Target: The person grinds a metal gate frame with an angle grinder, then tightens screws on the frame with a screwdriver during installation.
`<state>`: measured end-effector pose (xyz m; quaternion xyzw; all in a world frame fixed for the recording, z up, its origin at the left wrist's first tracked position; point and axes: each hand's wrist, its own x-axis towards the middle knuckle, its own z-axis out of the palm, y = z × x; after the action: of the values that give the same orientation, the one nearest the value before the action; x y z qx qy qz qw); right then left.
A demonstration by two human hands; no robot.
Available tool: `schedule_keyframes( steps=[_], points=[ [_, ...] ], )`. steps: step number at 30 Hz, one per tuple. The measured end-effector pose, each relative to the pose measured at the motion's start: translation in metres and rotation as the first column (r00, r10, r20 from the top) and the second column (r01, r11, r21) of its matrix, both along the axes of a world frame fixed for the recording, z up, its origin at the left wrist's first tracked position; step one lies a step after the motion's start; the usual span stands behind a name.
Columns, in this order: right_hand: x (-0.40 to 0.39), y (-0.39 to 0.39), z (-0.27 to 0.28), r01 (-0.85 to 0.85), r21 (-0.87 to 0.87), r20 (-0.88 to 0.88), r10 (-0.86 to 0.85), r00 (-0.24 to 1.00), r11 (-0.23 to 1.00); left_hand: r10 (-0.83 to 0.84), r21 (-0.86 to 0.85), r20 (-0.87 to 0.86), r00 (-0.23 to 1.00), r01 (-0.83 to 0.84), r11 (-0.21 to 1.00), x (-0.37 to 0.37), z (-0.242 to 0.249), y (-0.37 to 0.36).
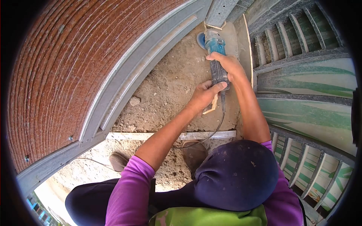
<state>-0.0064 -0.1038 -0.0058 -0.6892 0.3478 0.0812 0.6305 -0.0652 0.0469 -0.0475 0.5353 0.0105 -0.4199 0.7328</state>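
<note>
Your right hand (230,67) was clamped round the body of the grinder (217,47) and your left hand (203,96) round its rear, apparently to steady the blue disc (201,40) near the metal post (218,13) at the dusty floor's (166,83) far end.

The panel (64,64) at upper left is coloured red-brown, streaked with pale curved lines. Teal and dark grey are shown on the grinder (216,46) at upper centre, blue on its disc (201,40). At the bottom, 2 purple sleeves (130,188) and navy trousers (241,177) are seen; pale boards (305,113) at right are patterned with green waves.
</note>
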Motion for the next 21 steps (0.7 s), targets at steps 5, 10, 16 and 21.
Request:
schedule_keyframes(
  steps=[5, 10, 16, 21],
  points=[
    [0.005, -0.01, -0.008, 0.023, 0.01, 0.007, -0.023, 1.0, 1.0, -0.012, 0.028, -0.002, 1.0, 0.013, 1.0, 0.006, 0.002, -0.004],
    [0.008, -0.018, -0.015, 0.019, 0.041, 0.033, -0.021, 0.999, 0.999, 0.015, 0.007, 0.014, 1.0, -0.015, 1.0, 0.007, 0.0, -0.012],
    [0.009, -0.017, -0.012, 0.019, 0.021, 0.037, -0.02, 0.999, 1.0, -0.006, 0.048, 0.023, 1.0, 0.005, 0.999, 0.009, -0.003, -0.013],
    [0.011, -0.015, -0.009, -0.001, 0.011, 0.018, 0.001, 1.0, 1.0, 0.021, 0.001, 0.019, 1.0, -0.021, 1.0, 0.009, 0.002, -0.01]
  ],
)
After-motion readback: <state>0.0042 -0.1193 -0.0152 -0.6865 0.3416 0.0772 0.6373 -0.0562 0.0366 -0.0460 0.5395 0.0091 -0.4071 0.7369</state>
